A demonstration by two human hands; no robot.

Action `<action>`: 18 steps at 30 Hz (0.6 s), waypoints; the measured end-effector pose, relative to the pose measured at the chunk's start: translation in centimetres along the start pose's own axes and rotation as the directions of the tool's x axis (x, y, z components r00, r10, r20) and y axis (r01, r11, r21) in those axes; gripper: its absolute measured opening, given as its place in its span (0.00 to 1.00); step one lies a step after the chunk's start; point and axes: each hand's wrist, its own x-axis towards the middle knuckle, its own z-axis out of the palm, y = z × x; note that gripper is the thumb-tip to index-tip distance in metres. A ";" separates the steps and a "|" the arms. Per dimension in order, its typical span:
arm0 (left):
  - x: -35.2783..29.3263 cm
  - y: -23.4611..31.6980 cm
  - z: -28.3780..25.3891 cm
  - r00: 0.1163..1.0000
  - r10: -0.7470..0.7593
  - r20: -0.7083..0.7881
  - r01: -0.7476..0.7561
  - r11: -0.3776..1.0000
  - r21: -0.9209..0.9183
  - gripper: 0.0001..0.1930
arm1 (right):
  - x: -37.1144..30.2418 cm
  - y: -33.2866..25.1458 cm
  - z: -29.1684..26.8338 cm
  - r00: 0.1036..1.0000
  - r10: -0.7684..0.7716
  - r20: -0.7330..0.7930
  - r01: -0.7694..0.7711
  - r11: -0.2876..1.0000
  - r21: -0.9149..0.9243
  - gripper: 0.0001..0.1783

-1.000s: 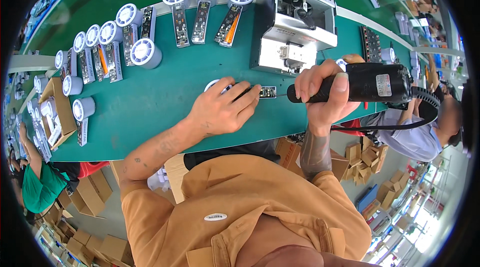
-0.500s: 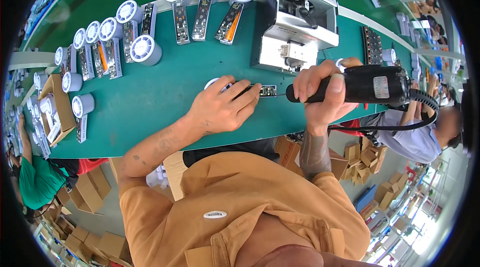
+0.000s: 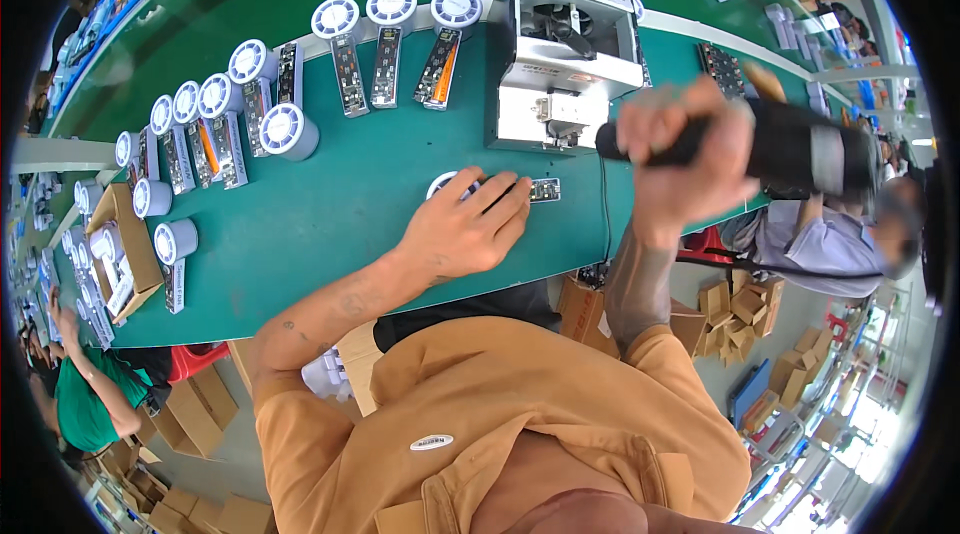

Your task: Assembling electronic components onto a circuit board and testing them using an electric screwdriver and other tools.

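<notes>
My left hand (image 3: 465, 226) lies over a handheld fan (image 3: 545, 190) on the green bench, its fingers wrapped over the fan's handle. The round white head shows behind the fingers, and the bare circuit board end sticks out to the right. Raised to the right, my right hand (image 3: 688, 154) is closed round a black electric screwdriver (image 3: 800, 146); hand and tool are smeared by motion. The screwdriver's front end points left, near the lower right of a silver and black screw feeder (image 3: 555, 74). No bit can be made out.
Several more fans (image 3: 388, 64) with open handles stand along the back and left of the bench (image 3: 350, 214). A cardboard box (image 3: 140, 252) of fans sits at the left edge. A cable (image 3: 606, 204) runs down from the feeder. Co-workers sit at both sides.
My right hand has lifted the screwdriver up and away from the fan's board, toward the screw feeder. My left hand stays on the fan. The whole view has shifted slightly.
</notes>
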 end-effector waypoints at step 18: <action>-1.7 -4.1 -4.1 0.949 -0.287 0.130 0.312 0.915 -0.256 0.34 | -2.5 1.9 5.0 0.990 0.142 -0.011 -0.134 0.952 0.276 0.20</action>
